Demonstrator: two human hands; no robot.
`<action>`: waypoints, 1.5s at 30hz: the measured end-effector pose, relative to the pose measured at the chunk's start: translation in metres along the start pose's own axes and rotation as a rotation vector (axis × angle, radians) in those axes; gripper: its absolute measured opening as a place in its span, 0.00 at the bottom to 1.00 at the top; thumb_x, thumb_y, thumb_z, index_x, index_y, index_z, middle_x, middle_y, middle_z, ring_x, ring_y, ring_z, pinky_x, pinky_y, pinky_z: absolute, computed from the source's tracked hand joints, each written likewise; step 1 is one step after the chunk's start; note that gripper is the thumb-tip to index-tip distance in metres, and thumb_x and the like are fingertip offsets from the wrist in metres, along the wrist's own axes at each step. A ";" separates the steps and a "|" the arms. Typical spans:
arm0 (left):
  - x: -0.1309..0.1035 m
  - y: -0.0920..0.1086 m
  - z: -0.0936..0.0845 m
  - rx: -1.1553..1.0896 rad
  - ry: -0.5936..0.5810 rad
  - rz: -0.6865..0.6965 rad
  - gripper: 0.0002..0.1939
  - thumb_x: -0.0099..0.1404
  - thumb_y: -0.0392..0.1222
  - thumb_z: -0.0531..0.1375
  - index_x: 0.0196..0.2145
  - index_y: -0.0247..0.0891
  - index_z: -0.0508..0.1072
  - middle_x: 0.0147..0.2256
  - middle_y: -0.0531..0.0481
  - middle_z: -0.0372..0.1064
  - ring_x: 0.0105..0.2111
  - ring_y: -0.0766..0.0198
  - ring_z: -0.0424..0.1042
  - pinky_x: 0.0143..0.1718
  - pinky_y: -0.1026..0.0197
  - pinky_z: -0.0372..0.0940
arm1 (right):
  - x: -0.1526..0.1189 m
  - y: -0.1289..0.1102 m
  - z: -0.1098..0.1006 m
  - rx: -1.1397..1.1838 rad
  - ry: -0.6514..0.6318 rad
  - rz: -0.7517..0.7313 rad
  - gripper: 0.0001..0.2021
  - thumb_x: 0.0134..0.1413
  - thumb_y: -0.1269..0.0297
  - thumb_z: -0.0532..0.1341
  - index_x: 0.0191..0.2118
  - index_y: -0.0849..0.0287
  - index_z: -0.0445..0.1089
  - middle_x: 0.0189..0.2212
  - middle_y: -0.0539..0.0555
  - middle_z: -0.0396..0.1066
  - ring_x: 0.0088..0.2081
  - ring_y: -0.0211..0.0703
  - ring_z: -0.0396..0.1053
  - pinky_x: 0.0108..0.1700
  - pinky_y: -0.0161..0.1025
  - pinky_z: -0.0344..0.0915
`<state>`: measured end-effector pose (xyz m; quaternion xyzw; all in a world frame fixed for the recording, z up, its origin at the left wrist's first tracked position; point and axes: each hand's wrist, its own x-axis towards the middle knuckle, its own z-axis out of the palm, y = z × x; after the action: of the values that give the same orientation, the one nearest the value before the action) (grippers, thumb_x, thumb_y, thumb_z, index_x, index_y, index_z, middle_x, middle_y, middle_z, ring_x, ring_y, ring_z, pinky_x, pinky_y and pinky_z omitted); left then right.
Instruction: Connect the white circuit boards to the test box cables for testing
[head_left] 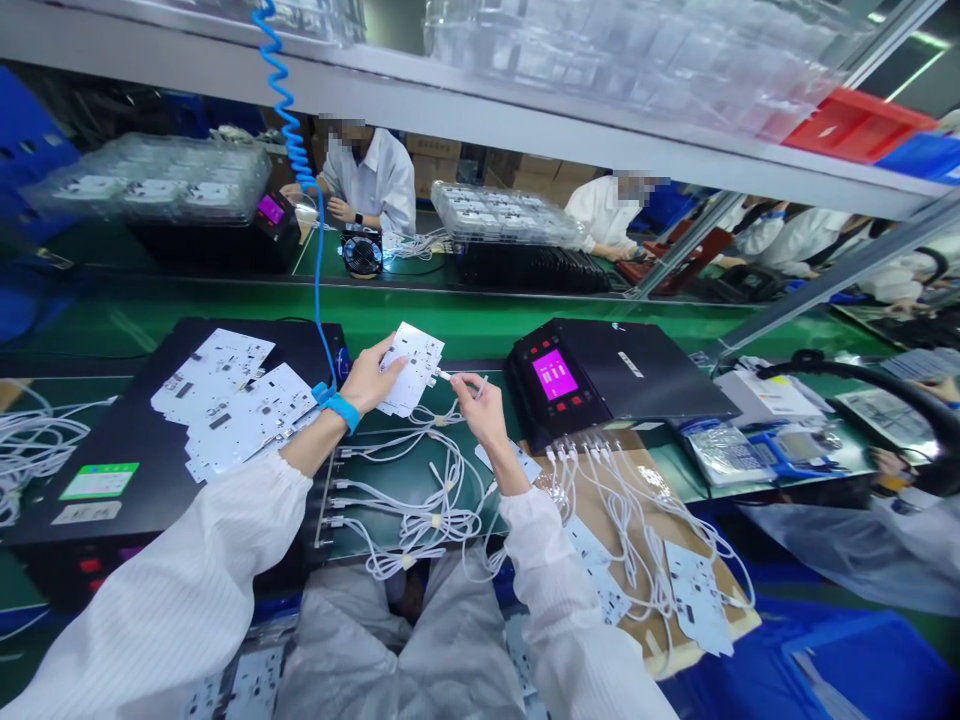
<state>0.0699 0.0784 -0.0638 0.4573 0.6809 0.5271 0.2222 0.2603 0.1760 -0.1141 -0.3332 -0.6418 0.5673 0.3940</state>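
My left hand is closed on the edge of a white circuit board, held tilted above the bench. A blue wrist strap with a coiled blue cord circles that wrist. My right hand pinches the plug end of a white cable at the board's right edge. Whether the plug is fully seated I cannot tell. Left of my hands, several white circuit boards lie in an overlapping pile on a black box. Below my hands, bundled white cables spread from ports on that box.
A black tester with a lit magenta screen stands to the right, white cables plugged into its front. Boards on cables lie on brown cardboard. A shelf crosses overhead. Co-workers in white sit beyond. A blue bin is lower right.
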 end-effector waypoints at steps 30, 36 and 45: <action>-0.016 0.009 0.009 0.570 -0.122 0.216 0.17 0.67 0.37 0.56 0.54 0.40 0.63 0.43 0.44 0.76 0.42 0.52 0.78 0.41 0.56 0.68 | -0.016 0.004 0.052 -0.176 -0.012 -0.166 0.16 0.71 0.44 0.48 0.39 0.51 0.54 0.25 0.43 0.59 0.26 0.40 0.60 0.33 0.38 0.58; -0.017 0.009 0.012 0.625 -0.151 0.235 0.13 0.68 0.35 0.57 0.50 0.39 0.67 0.43 0.44 0.76 0.43 0.52 0.78 0.39 0.59 0.66 | -0.018 -0.005 0.063 -0.123 0.056 -0.237 0.11 0.72 0.53 0.50 0.42 0.53 0.60 0.32 0.48 0.69 0.32 0.41 0.67 0.38 0.39 0.63; -0.015 0.011 0.011 0.696 -0.141 0.186 0.14 0.69 0.39 0.59 0.52 0.39 0.69 0.43 0.45 0.78 0.44 0.51 0.79 0.38 0.59 0.66 | -0.023 -0.009 0.060 -0.075 0.192 -0.336 0.10 0.68 0.62 0.49 0.45 0.55 0.66 0.41 0.54 0.67 0.41 0.43 0.67 0.47 0.42 0.68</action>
<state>0.0904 0.0712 -0.0602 0.6006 0.7580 0.2491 0.0511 0.2177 0.1269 -0.1106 -0.2886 -0.6687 0.4348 0.5296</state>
